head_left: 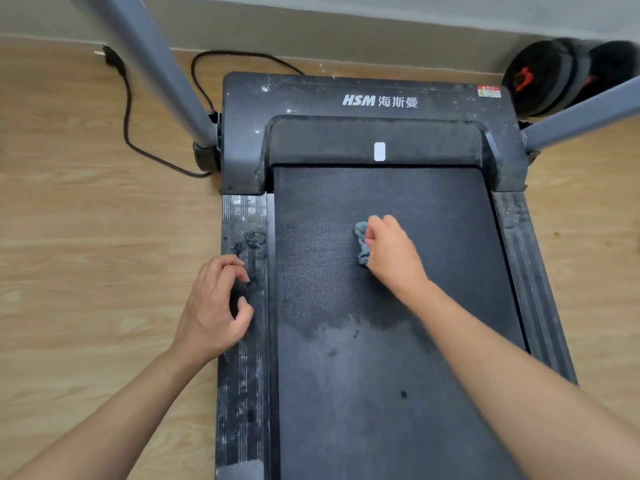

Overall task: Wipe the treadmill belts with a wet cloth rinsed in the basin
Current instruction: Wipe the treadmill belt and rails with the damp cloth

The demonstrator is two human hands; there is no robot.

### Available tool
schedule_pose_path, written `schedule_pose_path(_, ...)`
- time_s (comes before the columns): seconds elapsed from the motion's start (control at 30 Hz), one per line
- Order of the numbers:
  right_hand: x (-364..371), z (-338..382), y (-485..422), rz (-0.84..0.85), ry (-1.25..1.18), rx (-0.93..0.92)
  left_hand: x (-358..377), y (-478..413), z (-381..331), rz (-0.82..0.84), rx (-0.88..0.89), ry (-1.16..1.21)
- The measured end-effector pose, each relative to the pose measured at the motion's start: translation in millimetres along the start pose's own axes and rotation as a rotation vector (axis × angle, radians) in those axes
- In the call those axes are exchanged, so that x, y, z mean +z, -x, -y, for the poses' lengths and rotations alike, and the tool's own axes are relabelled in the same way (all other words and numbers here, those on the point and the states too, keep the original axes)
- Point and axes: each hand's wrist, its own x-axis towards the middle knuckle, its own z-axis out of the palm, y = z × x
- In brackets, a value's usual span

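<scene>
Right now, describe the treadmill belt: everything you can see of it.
The treadmill belt is a black, finely textured band lying flat between ribbed side rails, its far end running under the motor cover. Its far half looks darker, seemingly damp; the near half carries a grey dusty film with a few dark spots. The right hand holds a bunched blue-grey cloth against it.

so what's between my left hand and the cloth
Head view: only the inner edge of the side rail and bare belt lie between the left hand and the cloth.
</scene>
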Motion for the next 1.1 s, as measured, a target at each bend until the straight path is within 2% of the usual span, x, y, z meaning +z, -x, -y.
schedule_pose_path(0.17,-64,-143,14,-0.046,0.209,0.278,-1,-4,-1,0.054,0.01,-0.028)
schedule_pose_path(0.27,-75,-174,18,-0.056,0.243,0.366,-1,-9,0,0.064,0.032,-0.031)
schedule_pose_path(0.33,-63,-153,21,-0.106,0.238,0.377,1,-12,-1,0.072,0.04,-0.042)
schedule_pose_path(0.43,-32,-82,30,-0.161,0.102,0.339,5,-16,-1,0.083,0.049,-0.061)
schedule_pose_path(0.63,55,111,58,-0.008,-0.139,-0.035,10,-22,0,0.038,0.035,-0.044)
schedule_pose_path(0.73,78,144,68,0.043,-0.17,-0.156,9,-25,7,0.015,0.076,-0.072)
schedule_pose_path(0.83,72,108,66,0.087,-0.176,-0.259,8,-26,12,0.024,0.11,-0.107)
schedule_pose_path(0.9,58,63,65,0.076,-0.104,-0.253,8,-24,11,0.024,0.11,-0.109)
schedule_pose_path(1.0,20,-24,64,-0.025,0.007,-0.108,11,-21,6,0.014,0.115,-0.107)
schedule_pose_path(1.1,-29,-127,73,-0.06,0.173,0.181,13,-19,2,0.018,0.152,-0.119)
